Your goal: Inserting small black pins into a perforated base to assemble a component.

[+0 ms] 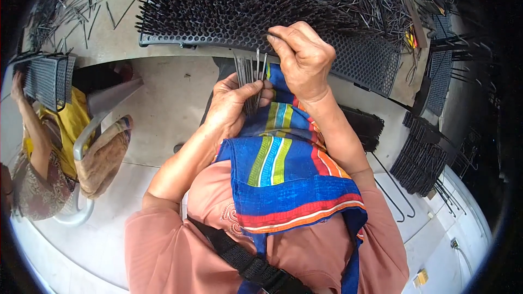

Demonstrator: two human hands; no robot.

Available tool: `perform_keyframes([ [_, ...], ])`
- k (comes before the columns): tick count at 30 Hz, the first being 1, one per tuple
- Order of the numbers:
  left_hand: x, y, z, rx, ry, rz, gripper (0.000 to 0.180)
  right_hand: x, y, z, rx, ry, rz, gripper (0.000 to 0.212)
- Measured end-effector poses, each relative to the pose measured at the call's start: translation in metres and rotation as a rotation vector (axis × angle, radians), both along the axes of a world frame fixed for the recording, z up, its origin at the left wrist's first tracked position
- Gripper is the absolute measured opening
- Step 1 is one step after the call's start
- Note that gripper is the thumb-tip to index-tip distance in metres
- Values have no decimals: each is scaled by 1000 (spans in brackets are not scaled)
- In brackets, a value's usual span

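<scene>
A bundle of thin grey metal rods (245,73) stands upright in my left hand (233,103), with the thumb pressed across it. A couple of the rods lean apart from the rest at the top. My right hand (306,60) is closed in a pinch over the front edge of a black perforated rack (212,40). At its fingertips shows a short dark end of what looks like one thin rod; the rest of it is hidden. Many dark rods (218,8) stand packed in the rack's holes. Toward the right, the rack's holes (370,68) show bare.
Loose rods (90,8) are scattered on the bench at far left, with a heap (359,0) behind the rack. At left a co-worker's arm (34,120) holds another perforated rack (49,79), beside a chair (90,136). Dark stacked racks (419,158) and hooked rods (395,198) are at right.
</scene>
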State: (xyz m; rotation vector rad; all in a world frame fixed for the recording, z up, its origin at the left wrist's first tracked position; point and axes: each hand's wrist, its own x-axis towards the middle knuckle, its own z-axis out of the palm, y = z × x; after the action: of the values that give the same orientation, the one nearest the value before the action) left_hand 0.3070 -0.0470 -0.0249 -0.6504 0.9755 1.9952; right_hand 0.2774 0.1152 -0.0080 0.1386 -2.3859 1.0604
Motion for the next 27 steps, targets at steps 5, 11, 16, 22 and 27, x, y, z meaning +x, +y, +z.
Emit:
perform_keyframes([
  [5, -1, -1, 2, 13, -7, 23, 15, 4, -1, 7, 73, -47, -66, 13],
  [11, -2, -1, 6, 50, 3, 6, 19, 32, -2, 4, -786, -872, 49, 11],
  [16, -1, 2, 9, 23, 7, -85, 19, 33, 7, 0, -994, -861, 24, 8],
  [22, 6, 2, -9, -2, 7, -38, 21, 24, 10, 1, -602, -138, -123, 11],
  [27, 2, 8, 2, -10, 39, -45, 22, 22, 13, -12, -368, -11, -101, 14],
])
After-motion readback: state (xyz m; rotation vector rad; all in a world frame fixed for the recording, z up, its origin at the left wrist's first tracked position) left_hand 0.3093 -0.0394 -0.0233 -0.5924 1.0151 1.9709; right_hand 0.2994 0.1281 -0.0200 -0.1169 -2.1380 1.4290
